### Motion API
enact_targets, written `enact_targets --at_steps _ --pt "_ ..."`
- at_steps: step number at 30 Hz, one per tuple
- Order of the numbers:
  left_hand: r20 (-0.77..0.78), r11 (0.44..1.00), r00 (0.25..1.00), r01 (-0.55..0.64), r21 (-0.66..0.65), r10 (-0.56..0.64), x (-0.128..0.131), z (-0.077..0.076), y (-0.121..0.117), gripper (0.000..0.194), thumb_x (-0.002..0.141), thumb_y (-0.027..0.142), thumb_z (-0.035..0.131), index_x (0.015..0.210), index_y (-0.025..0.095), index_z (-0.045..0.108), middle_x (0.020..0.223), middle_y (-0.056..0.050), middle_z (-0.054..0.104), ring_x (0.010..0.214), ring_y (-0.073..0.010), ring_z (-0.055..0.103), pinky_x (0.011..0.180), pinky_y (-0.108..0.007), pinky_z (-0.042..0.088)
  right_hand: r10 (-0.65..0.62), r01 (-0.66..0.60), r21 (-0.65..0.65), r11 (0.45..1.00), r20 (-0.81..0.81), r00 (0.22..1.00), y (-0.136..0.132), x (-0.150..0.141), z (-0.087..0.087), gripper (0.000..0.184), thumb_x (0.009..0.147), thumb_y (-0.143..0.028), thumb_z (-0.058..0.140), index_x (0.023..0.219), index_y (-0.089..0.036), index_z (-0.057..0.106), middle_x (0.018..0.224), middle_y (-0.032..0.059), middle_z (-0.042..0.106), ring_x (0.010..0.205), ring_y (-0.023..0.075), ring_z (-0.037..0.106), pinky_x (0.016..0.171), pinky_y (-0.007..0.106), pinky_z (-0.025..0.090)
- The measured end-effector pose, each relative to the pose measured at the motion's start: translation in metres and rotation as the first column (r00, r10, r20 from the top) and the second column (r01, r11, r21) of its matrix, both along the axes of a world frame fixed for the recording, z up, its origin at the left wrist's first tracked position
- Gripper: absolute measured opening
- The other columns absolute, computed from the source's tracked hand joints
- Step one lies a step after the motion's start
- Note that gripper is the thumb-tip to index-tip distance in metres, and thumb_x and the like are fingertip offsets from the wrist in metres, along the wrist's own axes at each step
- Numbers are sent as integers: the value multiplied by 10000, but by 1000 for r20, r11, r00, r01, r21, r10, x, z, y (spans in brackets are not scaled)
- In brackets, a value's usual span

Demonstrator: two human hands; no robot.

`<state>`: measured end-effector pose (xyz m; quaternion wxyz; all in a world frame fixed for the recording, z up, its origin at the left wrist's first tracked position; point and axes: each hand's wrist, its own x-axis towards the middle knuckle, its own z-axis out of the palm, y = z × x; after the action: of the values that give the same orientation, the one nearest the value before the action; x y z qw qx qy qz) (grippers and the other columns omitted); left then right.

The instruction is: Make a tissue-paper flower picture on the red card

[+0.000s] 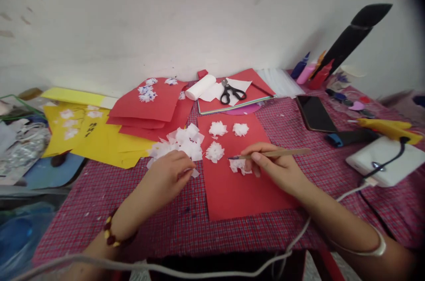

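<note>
Right hand: the right hand grips a slim tan wooden stick with a dark tip between thumb and fingers; the tip points left, above the red sheet.
Left hand: the left hand is bent, with a narrow gap between thumb and fingers, at the near edge of the paper heap; whether it pinches a piece cannot be told.
Work sheet: a flat rectangular red paper sheet lies at the centre of the red-and-blue checked tablecloth.
Tufts: four ruffled white paper tufts sit on the far half of the sheet; the near right one is partly hidden by the right hand.
Paper heap: a loose heap of square white tissue pieces lies just left of the sheet.
Far side: black-handled scissors lie beside a white paper roll.
Right side: a black rectangular phone lies flat.
</note>
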<state>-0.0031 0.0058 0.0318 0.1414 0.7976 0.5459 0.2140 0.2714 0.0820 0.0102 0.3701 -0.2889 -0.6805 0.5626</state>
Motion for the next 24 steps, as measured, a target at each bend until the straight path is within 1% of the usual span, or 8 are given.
enact_targets --at_steps 2,4,7,12,14,16,20,24 --pt "-235 995 968 96 16 -89 -5 -5 -11 181 906 133 472 875 179 645 863 -65 632 824 -210 566 734 -348 465 1 -2 7 1000 29 1000 -1 -1 0 231 947 -353 514 959 -178 665 700 27 654 549 108 562 506 231 469" --pt "-316 993 942 117 -14 -115 -6 -13 -19 205 909 95 453 964 160 640 918 -84 631 856 -223 553 772 -374 466 4 -5 7 1000 51 999 -2 -1 -1 221 943 -347 521 952 -184 670 700 26 656 552 108 565 502 225 470" --pt "-154 998 986 55 -40 -60 -3 -27 -20 218 877 58 477 989 155 636 963 -90 637 900 -234 545 829 -407 450 -24 23 7 1000 70 997 -3 -2 -4 203 942 -337 532 953 -198 679 695 19 650 554 107 563 504 218 467" --pt "150 991 979 -135 -26 137 3 -30 -8 107 796 115 553 715 183 572 780 -46 592 805 -206 525 809 -382 435 -27 27 4 1000 27 999 -3 -2 -8 189 945 -328 538 965 -206 681 688 16 642 565 115 575 513 225 475" --pt "306 970 921 -236 -51 240 8 -25 -1 92 773 138 537 701 196 530 724 -23 559 734 -177 514 731 -337 444 -25 25 -8 1000 17 1000 -4 -2 -7 189 945 -326 538 969 -203 680 692 20 646 563 118 575 514 233 477" --pt "470 949 825 -284 -138 315 16 -19 7 86 775 173 495 697 207 481 646 6 523 609 -137 494 604 -278 437 -5 4 -19 1000 -17 1000 -5 -3 -7 201 945 -342 533 987 -207 676 714 29 656 585 129 589 509 240 478" --pt "688 916 612 -178 -361 390 36 -16 25 121 760 276 488 667 210 446 560 26 515 466 -98 485 490 -234 436 35 -36 -14 999 -88 996 -9 -4 -7 245 945 -391 518 1033 -215 664 781 48 675 631 141 606 509 248 481" --pt "753 879 483 -79 -470 446 51 -23 31 147 706 307 574 643 198 497 560 26 543 472 -97 519 497 -233 458 62 -62 -3 998 -37 997 -9 -5 -8 251 963 -364 494 1086 -220 659 846 51 684 649 124 596 557 244 491"
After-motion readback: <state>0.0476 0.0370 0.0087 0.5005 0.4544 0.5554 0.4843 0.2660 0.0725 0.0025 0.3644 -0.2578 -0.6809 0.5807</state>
